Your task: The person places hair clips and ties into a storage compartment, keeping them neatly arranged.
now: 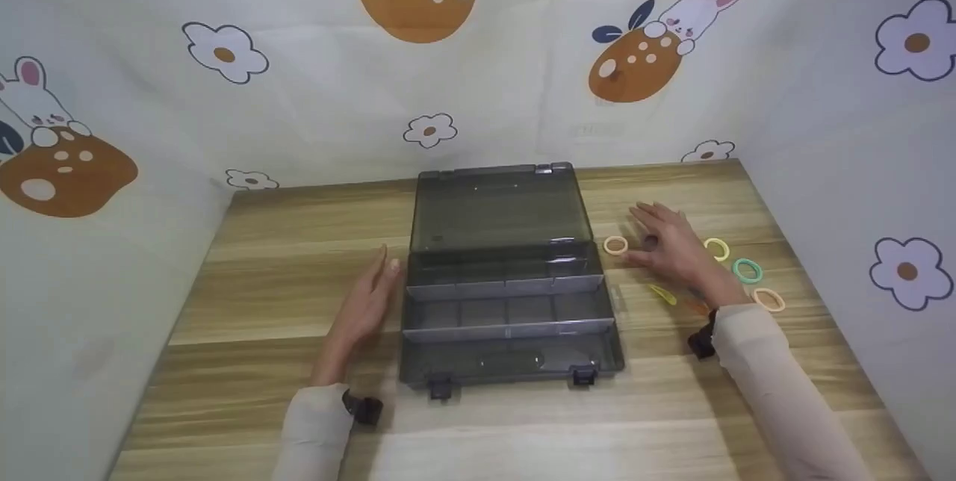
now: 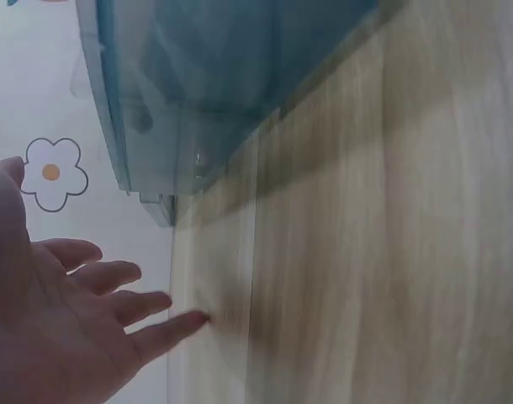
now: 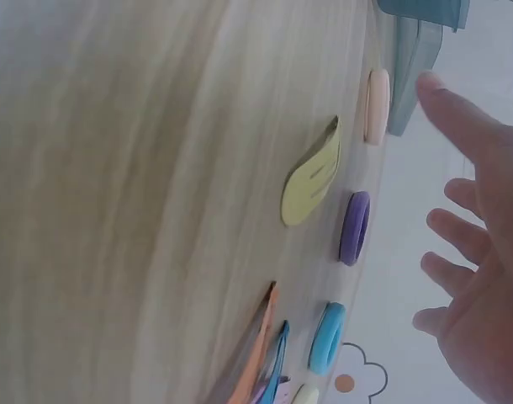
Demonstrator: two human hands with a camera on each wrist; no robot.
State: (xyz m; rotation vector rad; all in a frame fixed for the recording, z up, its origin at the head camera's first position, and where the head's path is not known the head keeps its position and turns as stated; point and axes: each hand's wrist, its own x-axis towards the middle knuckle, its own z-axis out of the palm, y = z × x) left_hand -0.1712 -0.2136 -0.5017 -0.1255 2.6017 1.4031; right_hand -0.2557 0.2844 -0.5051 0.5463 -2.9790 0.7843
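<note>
Between left hand (image 1: 366, 300) and right hand (image 1: 672, 251), both loosely extended, grey box (image 1: 508, 311), peach ring (image 1: 606, 246) nearer the right.

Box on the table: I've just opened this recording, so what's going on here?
A person has both hands around an open dark plastic box, its lid tipped back. The left hand is beside it with fingers extended. The right hand is over the table to the box's right, close to a peach ring, with nothing in its grip. A purple ring, a yellow clip and other rings and clips lie on that side, outside the box.
</note>
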